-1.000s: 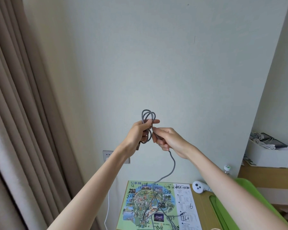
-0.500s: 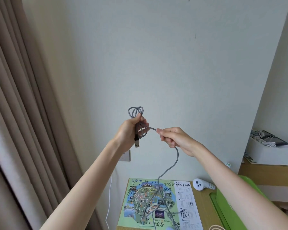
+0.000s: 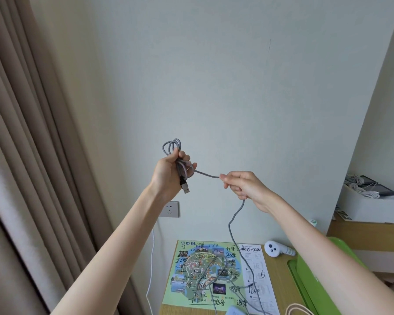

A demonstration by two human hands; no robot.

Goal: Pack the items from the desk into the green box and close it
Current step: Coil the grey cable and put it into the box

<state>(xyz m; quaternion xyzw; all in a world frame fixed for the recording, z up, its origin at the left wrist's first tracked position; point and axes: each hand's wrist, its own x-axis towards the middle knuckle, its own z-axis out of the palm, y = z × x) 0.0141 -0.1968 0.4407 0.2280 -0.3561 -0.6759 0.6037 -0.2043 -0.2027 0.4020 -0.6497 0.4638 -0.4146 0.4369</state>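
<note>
Change: hands drawn apart, more cable pulled taut between.
Left hand: clenched round coiled grey cable, plug dangling below.
Right hand: pinching loose run; tail trailing down to worktop.
Green box: lower right, probably open.

pale wall, beige curtain left, socket, wooden desk, shelf right.

Cable spans between hands, trailing onto the map on the desk.
</note>
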